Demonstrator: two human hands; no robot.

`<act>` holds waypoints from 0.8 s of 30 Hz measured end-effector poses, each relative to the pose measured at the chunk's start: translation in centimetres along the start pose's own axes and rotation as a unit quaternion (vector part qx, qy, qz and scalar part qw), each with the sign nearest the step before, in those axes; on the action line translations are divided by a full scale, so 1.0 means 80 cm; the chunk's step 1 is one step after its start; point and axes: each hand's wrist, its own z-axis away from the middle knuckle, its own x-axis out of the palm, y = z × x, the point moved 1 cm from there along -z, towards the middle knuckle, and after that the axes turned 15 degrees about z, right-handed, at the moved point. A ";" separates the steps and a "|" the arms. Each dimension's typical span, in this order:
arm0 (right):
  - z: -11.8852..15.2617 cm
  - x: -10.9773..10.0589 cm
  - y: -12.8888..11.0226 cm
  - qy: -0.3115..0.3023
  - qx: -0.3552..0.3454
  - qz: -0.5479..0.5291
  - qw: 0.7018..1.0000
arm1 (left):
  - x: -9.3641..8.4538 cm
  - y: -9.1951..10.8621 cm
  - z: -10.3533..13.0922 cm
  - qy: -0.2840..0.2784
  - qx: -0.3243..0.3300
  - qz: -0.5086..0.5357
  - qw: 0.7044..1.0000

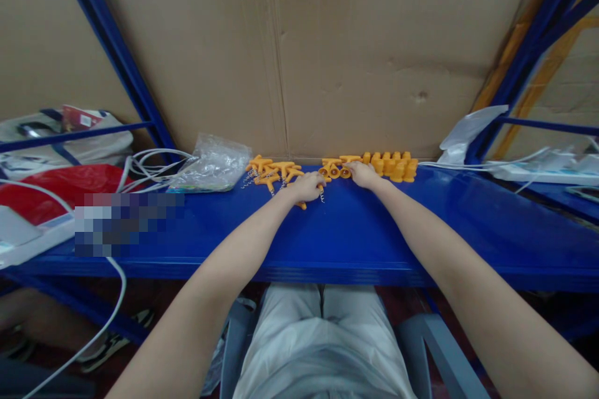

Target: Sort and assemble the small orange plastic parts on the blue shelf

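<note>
My left hand (309,187) is closed round an orange corkscrew handle, and its metal spiral (322,194) points down toward the near side. To its left lies a pile of orange corkscrew handles (283,169) with metal spirals. My right hand (364,174) has its fingers closed at an orange cup-shaped piece (345,173); how firmly it grips is hidden. Similar round-mouthed pieces (334,172) lie between my hands. Right of my right hand, several orange pieces (395,166) stand in packed rows against the cardboard.
A blue shelf (337,243) runs below a cardboard wall (355,56). Clear plastic bags (218,162), white cables (154,159) and a red bag (60,190) lie left. A white power strip (538,171) lies right. Blue posts (116,56) frame the sides.
</note>
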 end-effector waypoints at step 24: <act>-0.010 0.014 -0.003 0.022 0.024 -0.081 0.996 | 0.007 -0.002 -0.007 0.027 0.036 0.051 0.998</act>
